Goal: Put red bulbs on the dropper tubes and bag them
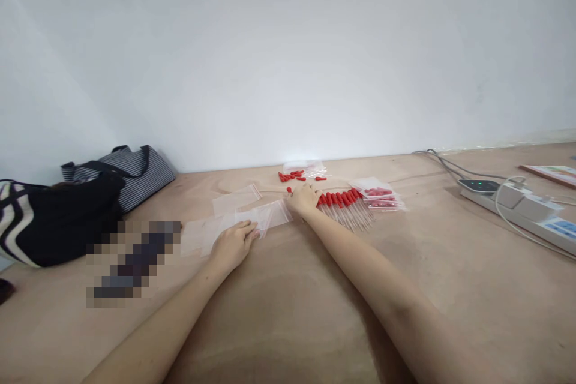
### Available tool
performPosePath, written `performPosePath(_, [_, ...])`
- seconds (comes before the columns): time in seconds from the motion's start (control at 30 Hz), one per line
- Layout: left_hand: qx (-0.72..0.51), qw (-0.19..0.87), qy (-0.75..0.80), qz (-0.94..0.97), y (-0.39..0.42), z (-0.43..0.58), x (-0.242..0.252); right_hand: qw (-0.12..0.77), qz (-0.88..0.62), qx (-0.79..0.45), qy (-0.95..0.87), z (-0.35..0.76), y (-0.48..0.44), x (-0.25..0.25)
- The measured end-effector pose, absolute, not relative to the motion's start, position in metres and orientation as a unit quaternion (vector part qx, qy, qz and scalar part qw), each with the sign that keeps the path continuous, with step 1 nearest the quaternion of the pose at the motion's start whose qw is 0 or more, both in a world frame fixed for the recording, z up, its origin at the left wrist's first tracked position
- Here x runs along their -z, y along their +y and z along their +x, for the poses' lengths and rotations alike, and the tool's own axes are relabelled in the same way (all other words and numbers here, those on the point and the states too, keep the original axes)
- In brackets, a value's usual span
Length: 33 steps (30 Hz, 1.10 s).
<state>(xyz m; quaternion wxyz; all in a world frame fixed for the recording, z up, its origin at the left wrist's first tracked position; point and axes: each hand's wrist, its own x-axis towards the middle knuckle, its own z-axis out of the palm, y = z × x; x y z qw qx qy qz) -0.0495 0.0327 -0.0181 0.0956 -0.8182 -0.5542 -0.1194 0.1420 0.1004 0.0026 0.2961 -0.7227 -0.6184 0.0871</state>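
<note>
My left hand (233, 246) lies on overlapping clear zip bags (191, 237), fingers stretched to the right across the plastic. Farther right, my right hand (303, 199) is closed at the left end of a row of droppers (346, 207) with red rubber bulbs and thin clear tubes. A red bulb (289, 190) shows at its fingertips; the tube below is hidden by the hand. Another flat zip bag (236, 199) is just beyond the left hand. Filled zip bags (380, 195) with red bulbs inside are stacked at the row's right end.
Loose red bulbs (292, 176) and a bag with thin clear tubes (310, 167) lie near the wall. To the left are a striped bag (150, 174), a black bag (72, 216) and a blurred-out object (139, 261). A power strip (526, 210) with cables is on the right.
</note>
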Motion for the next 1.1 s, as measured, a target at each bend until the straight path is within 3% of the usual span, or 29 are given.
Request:
performPosePath(0.23, [0.198,0.162,-0.577,-0.776,0.048,-0.063,0.015,0.472,-0.580,-0.137,-0.650,0.168,0.082,-0.016])
performPosePath(0.4, [0.292,0.263,-0.444,-0.805,0.022,-0.037,0.006,0.633,-0.416,-0.253,-0.602,0.217,0.049,-0.001])
performPosePath(0.53, [0.200,0.261,-0.386,-0.862,-0.005,-0.004,0.009,0.609,-0.410,-0.328,-0.594,0.246,0.016,0.012])
performPosePath(0.63, [0.111,0.235,-0.451,-0.854,-0.004,0.001,0.008,0.596,-0.419,-0.354,-0.587,0.251,0.000,0.019])
performPosePath(0.73, [0.099,0.232,-0.484,-0.838,0.010,-0.017,0.001,0.603,-0.421,-0.367,-0.569,0.248,-0.006,0.022])
performPosePath(0.83, [0.133,0.149,-0.442,-0.875,0.017,-0.041,-0.007,0.616,-0.424,-0.376,-0.547,0.245,-0.008,0.022])
performPosePath(0.93, [0.068,0.023,-0.394,-0.916,0.009,-0.055,-0.015,0.622,-0.436,-0.394,-0.517,0.247,-0.010,0.024])
performPosePath(1.1, [0.050,-0.034,-0.391,-0.918,-0.003,-0.032,-0.021,0.624,-0.443,-0.450,-0.460,0.250,-0.014,0.029])
